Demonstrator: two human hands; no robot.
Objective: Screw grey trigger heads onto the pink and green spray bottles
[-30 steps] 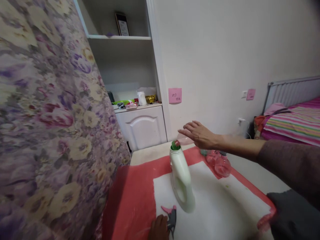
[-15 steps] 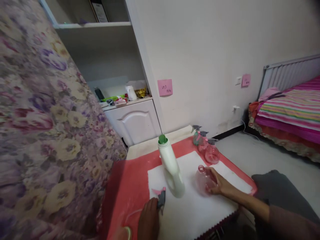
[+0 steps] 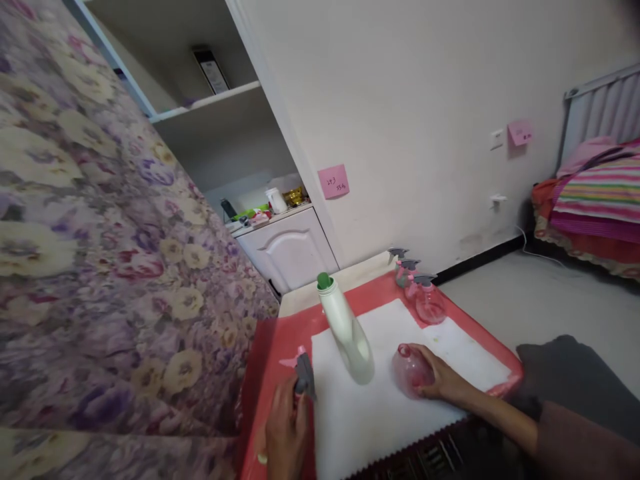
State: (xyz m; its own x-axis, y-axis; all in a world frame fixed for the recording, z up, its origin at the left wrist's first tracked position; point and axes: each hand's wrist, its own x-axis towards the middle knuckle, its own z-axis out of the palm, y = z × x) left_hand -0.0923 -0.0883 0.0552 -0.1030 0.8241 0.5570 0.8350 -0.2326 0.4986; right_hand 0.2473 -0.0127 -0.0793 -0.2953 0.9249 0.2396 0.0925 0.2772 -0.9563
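Observation:
My right hand (image 3: 439, 378) is closed around a clear pink spray bottle body (image 3: 411, 375), which has no spray head on its neck and stands on the white cloth. In my left hand (image 3: 287, 423) is a grey and pink spray trigger head (image 3: 304, 375), held upright over the left part of the table. Between the two hands a tall pale green jug (image 3: 350, 337) with a green spout stands on the cloth. Several spray bottles with grey trigger heads line the far right edge, the nearest a pink spray bottle (image 3: 431, 305).
The table has a red cover (image 3: 280, 347) with a white cloth (image 3: 370, 427) over it. A flowered curtain (image 3: 150, 300) hangs close on the left. Behind are a white cabinet (image 3: 295, 257) and the wall; a dark grey stool or cushion (image 3: 565, 377) is at the right.
My left hand has lifted the spray trigger head and shifted left with it, turning it more upright. The right hand keeps its hold on the pink bottle. The view has tilted.

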